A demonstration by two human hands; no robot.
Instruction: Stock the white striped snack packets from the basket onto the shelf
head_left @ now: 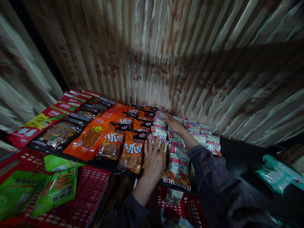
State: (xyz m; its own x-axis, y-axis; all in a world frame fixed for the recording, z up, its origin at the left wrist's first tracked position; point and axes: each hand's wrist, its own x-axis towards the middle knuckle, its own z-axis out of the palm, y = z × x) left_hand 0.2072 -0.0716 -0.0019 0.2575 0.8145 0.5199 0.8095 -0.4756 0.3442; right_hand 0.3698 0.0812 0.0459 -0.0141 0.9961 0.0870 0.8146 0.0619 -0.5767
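Observation:
My left hand (155,158) lies with spread fingers on a white snack bag in the front row, beside an orange and black snack bag (133,152). Farther back, my right hand (174,125) reaches over the white snack bags, palm down with fingers stretched out. A white snack bag (178,167) with red lettering and a striped edge lies between my forearms at the shelf's front. More white bags (198,129) lie in overlapping rows to the right of my right hand. The bag beneath my left hand is mostly hidden.
Orange stick-snack bags (91,139), black bags (64,133) and red bags (35,126) lie in rows to the left. Green bags (57,190) sit in a red basket (90,183) below. Teal packages (275,177) lie on the black shelf (239,158). A corrugated wrapped wall (147,57) stands behind.

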